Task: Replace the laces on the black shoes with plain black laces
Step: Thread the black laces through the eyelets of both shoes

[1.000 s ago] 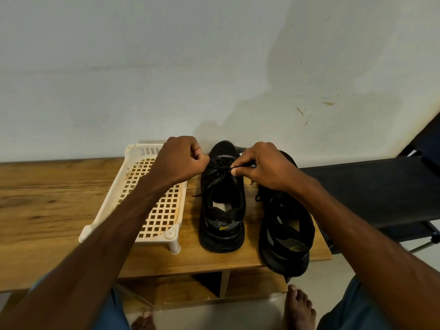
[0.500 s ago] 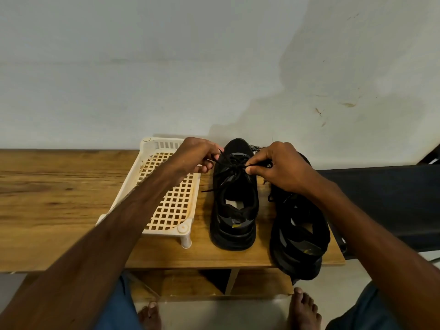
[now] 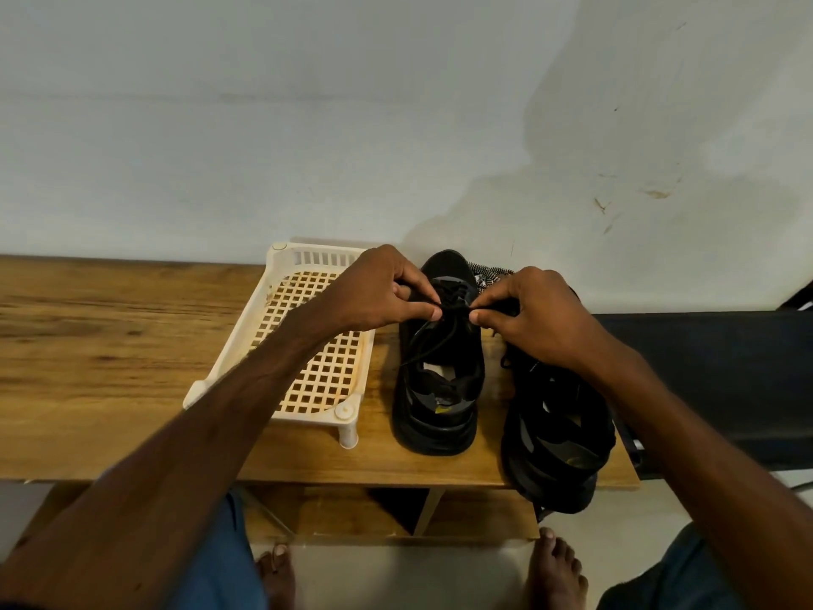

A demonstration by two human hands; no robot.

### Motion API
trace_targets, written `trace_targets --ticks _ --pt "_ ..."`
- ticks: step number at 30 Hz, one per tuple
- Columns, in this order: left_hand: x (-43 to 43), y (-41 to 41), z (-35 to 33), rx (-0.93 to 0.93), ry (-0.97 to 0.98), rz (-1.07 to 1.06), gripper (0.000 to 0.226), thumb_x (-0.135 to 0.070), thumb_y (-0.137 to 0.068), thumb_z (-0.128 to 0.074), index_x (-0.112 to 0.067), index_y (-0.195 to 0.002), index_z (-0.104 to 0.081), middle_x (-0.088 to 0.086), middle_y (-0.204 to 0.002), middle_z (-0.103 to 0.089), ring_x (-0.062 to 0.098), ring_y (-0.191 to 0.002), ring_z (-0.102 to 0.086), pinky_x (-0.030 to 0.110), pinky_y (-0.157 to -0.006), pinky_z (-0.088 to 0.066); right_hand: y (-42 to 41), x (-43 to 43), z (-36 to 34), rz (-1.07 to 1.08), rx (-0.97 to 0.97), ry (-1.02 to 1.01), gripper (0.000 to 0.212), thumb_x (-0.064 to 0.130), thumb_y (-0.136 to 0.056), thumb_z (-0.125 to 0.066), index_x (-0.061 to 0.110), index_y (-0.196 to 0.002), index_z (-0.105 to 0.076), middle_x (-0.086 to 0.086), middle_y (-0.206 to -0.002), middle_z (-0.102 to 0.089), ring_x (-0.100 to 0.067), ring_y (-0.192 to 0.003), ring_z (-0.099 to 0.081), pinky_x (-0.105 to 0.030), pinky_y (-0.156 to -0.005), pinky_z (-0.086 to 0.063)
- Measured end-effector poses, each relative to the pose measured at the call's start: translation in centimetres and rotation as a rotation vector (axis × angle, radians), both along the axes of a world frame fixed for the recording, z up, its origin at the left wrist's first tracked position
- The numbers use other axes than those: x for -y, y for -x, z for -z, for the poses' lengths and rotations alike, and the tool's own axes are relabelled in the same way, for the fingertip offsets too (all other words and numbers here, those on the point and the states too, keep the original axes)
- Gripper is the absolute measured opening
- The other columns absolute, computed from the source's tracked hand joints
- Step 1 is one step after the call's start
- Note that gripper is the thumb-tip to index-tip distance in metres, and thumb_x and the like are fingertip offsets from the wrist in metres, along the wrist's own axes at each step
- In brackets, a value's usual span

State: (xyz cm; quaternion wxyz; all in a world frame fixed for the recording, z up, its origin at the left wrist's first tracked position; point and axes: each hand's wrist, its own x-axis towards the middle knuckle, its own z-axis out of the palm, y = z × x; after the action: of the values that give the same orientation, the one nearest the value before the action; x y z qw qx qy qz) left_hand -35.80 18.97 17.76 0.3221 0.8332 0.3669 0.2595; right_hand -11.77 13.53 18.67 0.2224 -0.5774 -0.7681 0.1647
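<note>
Both ends of the black lace point(image 3: 429, 341) are pinched by the left hand point(image 3: 378, 292) and right hand point(image 3: 536, 319) over the shoe point(image 3: 440, 389); equal tension should be kept while tightening.

Both arms reach forward, forearms angling in until the hands nearly meet. The left hand point(image 3: 378, 292) is curled, thumb and forefinger pinching the lace point(image 3: 453, 308). The right hand point(image 3: 532, 314) mirrors it, fingers bent, pinching the lace from the other side.

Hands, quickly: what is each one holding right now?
Left hand: pinches the black lace of the shoe.
Right hand: pinches that lace too.
</note>
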Motion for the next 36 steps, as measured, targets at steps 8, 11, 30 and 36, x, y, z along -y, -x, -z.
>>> trace_targets --ticks 8,11,30,36 --pt "-0.3 -0.1 0.2 -0.078 -0.116 -0.018 0.011 -0.031 -0.082 -0.084 -0.030 -0.092 -0.081 -0.020 -0.075 -0.070 -0.007 -0.077 -0.064 0.003 -0.069 -0.038 -0.1 0.4 -0.5 -0.010 -0.043 0.045 0.012 0.020 -0.091 -0.077 0.022 -0.102 -0.081 0.018 -0.081 -0.071 0.009 -0.075 -0.066 -0.004 -0.064 -0.046" --pt "-0.3 -0.1 0.3 -0.092 -0.094 -0.008 0.010 -0.033 -0.082 -0.084 -0.031 -0.091 -0.080 -0.020 -0.079 -0.073 -0.008 -0.076 -0.065 0.003 -0.067 -0.042 0.3 0.6 -0.6 -0.024 -0.104 0.074 0.026 0.021 -0.089 -0.079 0.018 -0.114 -0.077 0.010 -0.089 -0.075 0.005 -0.071 -0.070 -0.004 -0.066 -0.050" --pt "0.5 -0.5 0.0 0.006 -0.038 -0.156 0.014 -0.033 -0.087 -0.079 -0.024 -0.096 -0.083 -0.009 -0.085 -0.078 0.010 -0.077 -0.072 0.032 -0.072 -0.056 1.0 -0.3 -0.8 0.042 -0.074 0.064 0.009 0.020 -0.094 -0.073 0.018 -0.096 -0.081 0.017 -0.072 -0.068 0.008 -0.061 -0.064 -0.003 -0.058 -0.046" --pt "0.2 -0.2 0.1 0.060 0.183 -0.181 0.012 -0.026 -0.088 -0.080 -0.018 -0.096 -0.082 -0.006 -0.080 -0.079 0.002 -0.081 -0.074 0.009 -0.070 -0.051 0.7 -0.1 -0.7 0.023 -0.046 0.072 0.009 0.019 -0.095 -0.072 0.021 -0.092 -0.080 0.018 -0.072 -0.070 0.011 -0.067 -0.065 0.000 -0.062 -0.045"
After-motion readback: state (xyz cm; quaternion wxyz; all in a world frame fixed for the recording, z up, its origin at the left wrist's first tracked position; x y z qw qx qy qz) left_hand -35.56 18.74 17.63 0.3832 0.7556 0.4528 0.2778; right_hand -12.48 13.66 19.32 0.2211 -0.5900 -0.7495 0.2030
